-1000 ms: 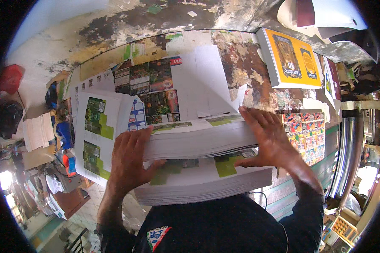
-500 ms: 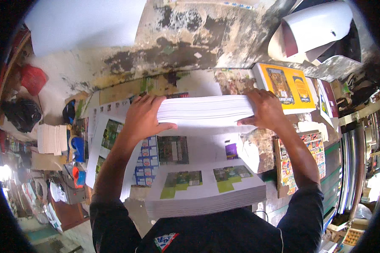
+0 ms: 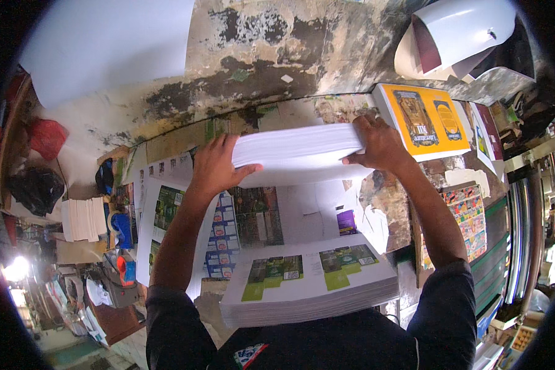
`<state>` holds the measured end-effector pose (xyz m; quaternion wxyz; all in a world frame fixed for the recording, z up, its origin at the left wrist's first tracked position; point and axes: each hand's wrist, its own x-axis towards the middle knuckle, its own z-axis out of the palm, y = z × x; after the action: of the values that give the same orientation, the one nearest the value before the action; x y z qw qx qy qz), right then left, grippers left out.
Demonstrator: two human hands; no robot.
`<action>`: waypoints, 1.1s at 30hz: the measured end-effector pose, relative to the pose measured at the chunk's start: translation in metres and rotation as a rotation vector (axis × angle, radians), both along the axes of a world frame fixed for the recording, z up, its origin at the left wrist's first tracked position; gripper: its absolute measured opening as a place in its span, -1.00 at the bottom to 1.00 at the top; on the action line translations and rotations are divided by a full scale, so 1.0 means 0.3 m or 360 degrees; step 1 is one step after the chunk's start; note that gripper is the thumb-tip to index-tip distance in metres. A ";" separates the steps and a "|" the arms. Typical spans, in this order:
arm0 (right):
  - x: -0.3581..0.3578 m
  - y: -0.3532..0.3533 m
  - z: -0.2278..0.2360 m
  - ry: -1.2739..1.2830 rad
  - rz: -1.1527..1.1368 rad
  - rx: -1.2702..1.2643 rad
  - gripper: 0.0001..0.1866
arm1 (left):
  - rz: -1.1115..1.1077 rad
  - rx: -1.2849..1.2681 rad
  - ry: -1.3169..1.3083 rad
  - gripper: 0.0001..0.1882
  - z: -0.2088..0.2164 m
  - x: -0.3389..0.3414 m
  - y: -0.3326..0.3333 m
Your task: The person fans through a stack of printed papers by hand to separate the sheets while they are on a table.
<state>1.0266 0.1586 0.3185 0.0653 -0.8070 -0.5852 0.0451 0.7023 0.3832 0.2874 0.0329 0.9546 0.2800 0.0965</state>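
Thick white paper stack point(image 3: 299, 154), plain top, slightly bowed, left hand point(image 3: 219, 165) and right hand point(image 3: 379, 145) fingers clamping its ends

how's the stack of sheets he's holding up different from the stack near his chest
The held white paper stack is gripped by the left hand and right hand, with no print visible; the lower paper stack lies untouched, its top sheet showing green printed panels. Both are thick sheet piles.

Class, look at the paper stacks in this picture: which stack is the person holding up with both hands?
The plain white stack, gripped by the left hand and right hand near the wall. The nearer stack shows green printed panels and lies untouched.
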 end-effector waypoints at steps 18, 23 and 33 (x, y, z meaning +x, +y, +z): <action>-0.257 0.081 -0.011 -0.0374 -0.0210 0.0007 0.07 | 0.0375 -0.0027 -0.0029 0.01 0.012 -0.023 -0.029; -0.225 0.057 -0.042 -0.0265 -0.0122 -0.0022 0.04 | 0.0169 -0.0037 0.0054 -0.01 0.029 -0.090 0.039; -0.330 0.084 -0.025 -0.0224 -0.0302 -0.0058 -0.06 | 0.0138 0.0009 -0.0019 -0.04 0.022 -0.088 0.067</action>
<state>0.9275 0.1838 0.3110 0.0135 -0.8610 -0.5084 -0.0074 0.6758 0.4033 0.2939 0.0277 0.9411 0.3205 0.1043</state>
